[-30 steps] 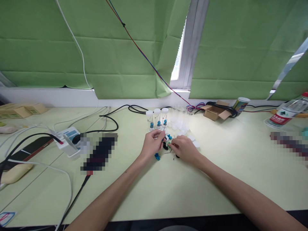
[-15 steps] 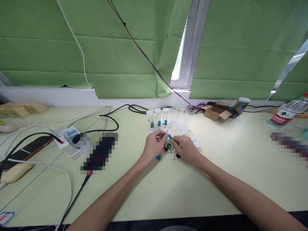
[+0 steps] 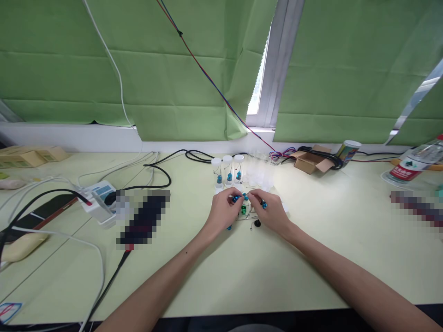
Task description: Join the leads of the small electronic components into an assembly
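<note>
My left hand (image 3: 224, 208) and my right hand (image 3: 270, 210) meet fingertip to fingertip, both pinching around a small blue piece (image 3: 245, 196); its exact kind is too small to tell. Another bit of blue (image 3: 235, 198) shows among my left fingers, and a blue piece (image 3: 264, 204) is against my right hand. Just below the fingertips lies a green piece (image 3: 243, 209) among thin metal rods. A black round piece (image 3: 257, 223) with a bent wire rests under my right hand. One more blue piece (image 3: 229, 227) is partly covered by my left wrist.
Behind my hands stand clear tubes with white caps (image 3: 227, 159), blue pieces inside, beside uncapped clear tubes (image 3: 263, 173). An open cardboard box (image 3: 309, 162), a can (image 3: 348, 152) and a water bottle (image 3: 411, 163) are right. A power strip (image 3: 98, 203) and cables lie left.
My fingertips have drawn together around the blue piece. The thin wire that stuck up from my left fingers no longer points upward. A blue piece now shows by my right hand.
</note>
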{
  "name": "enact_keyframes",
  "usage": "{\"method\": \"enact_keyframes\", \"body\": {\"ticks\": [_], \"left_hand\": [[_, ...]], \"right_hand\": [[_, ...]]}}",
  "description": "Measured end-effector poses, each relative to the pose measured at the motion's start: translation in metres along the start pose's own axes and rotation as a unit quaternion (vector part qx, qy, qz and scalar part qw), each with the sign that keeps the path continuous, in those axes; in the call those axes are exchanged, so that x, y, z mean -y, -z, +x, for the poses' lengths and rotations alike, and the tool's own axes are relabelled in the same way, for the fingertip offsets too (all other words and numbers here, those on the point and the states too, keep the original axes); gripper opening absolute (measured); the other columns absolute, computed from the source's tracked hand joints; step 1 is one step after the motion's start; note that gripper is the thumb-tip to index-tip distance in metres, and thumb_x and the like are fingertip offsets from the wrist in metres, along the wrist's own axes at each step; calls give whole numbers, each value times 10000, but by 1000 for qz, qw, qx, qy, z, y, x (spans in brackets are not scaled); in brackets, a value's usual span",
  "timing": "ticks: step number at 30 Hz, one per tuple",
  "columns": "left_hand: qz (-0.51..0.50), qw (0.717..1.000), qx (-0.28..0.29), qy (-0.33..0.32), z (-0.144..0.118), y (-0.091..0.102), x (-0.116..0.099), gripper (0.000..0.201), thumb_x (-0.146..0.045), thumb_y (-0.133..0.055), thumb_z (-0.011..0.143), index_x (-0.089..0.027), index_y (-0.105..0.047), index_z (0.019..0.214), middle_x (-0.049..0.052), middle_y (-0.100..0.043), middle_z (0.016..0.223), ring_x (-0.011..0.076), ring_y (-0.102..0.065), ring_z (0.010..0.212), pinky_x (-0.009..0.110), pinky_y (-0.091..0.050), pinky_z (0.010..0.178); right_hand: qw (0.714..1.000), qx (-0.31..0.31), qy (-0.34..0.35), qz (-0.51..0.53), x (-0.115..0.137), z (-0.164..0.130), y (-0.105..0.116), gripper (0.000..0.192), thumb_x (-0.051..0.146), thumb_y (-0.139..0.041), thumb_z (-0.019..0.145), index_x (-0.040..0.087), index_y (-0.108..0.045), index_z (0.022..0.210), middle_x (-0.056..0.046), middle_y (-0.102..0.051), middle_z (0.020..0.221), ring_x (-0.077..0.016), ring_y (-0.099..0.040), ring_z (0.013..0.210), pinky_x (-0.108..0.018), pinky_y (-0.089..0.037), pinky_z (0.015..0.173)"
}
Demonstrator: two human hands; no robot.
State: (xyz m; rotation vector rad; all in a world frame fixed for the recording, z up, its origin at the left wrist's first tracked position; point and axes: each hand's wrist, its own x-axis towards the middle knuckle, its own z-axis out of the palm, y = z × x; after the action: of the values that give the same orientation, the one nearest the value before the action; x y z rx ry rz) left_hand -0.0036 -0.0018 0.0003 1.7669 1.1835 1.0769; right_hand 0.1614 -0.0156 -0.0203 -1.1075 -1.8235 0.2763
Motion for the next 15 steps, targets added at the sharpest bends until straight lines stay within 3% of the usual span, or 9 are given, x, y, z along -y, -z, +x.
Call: {"method": "enact_keyframes", "body": {"ticks": [8,15], "left_hand": [[-45,999,26,15,0,1,0,241,-417,-548,856,-200,-637,801,20,-652,683,143,-586,529,243,-429,499],[7,999,-42,-12,1,2,-2,234,-409,-568,847,-197,-650,792,13,-659,743,103,-508,499,236,-388,485]], "right_hand": [[1000,4,19,-1,-2,-1,-1,208,269,-488,963,183,-629,836,-16,-630,689,-137,-545,608,-254,-423,606],[999,37,24,-19,-12,-1,-4,167,224,-501,940,192,-619,826,-22,-642,718,-156,-571,642,-275,-434,617]]}}
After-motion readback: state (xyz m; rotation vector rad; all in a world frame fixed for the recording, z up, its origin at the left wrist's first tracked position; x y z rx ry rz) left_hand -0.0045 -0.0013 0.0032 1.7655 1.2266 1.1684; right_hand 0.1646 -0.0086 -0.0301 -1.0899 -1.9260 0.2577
